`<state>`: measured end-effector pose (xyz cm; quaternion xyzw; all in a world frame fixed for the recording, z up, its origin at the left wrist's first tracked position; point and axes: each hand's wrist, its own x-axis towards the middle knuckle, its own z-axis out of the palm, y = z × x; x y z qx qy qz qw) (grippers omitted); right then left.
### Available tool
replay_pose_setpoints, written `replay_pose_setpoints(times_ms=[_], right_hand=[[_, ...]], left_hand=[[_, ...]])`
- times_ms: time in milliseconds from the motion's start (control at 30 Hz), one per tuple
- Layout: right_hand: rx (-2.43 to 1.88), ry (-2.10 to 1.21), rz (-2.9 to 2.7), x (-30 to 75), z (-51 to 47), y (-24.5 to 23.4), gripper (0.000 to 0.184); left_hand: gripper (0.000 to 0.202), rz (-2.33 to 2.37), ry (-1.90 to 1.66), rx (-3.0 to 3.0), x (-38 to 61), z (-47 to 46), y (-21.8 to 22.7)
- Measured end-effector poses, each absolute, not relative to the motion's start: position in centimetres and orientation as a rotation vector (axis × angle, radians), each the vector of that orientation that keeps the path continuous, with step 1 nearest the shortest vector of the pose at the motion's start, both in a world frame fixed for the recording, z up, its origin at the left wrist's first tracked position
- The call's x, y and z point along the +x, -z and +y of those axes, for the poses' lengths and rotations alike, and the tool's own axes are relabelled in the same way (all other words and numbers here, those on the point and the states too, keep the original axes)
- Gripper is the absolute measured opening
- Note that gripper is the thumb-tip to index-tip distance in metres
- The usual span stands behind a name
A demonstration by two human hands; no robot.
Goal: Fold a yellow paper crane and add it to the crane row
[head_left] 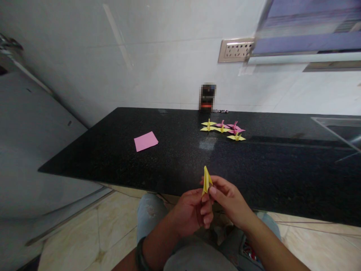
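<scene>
A partly folded piece of yellow origami paper (pixel 207 180) is pinched between my two hands, its narrow tip pointing up and away from me. My left hand (pixel 190 212) grips its lower end, fingers curled. My right hand (pixel 229 201) pinches its right side between thumb and fingers. Both hands are just above the near edge of the black countertop (pixel 175 162). Further back stand several small folded paper cranes: a yellow crane (pixel 236 137) in front, and a pink crane (pixel 222 124) among others behind. A stack of pink square paper (pixel 146 141) lies to the left.
Against the tiled wall stands a dark blurred object (pixel 207 98), with a small beaded item (pixel 221 111) beside it. A sink (pixel 338 122) is set into the counter at the right. A socket panel (pixel 235 50) is on the wall. A grey panel (pixel 36 158) borders the left side.
</scene>
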<state>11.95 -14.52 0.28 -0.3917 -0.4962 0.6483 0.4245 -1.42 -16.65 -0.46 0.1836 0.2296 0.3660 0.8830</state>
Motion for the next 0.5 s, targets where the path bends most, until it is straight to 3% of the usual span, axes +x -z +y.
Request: replay_pose_setpoints(times_ms=[67, 133, 267, 500], right_hand=[[-0.996, -1.682, -1.272, 11.9, -14.7, -0.6, 0.02], [-1.013, -1.699, -1.248, 11.8, -14.8, -0.7, 0.021], [-1.082, -1.481, -1.307, 12.0, -14.4, -0.4, 0.018], [-1.194, -1.375, -1.446, 12.1, -14.5, 0.0, 0.025]], left_hand=[[0.019, 0.474, -0.693, 0.413, -1.2, -16.7, 0.6], [0.025, 0.572, -0.694, 0.491, -1.0, -16.8, 1.1], [0.037, 0.947, -0.986, 0.641, -0.6, -16.7, 1.5], [0.02, 1.081, -1.165, 0.917, -1.1, -16.3, 0.4]])
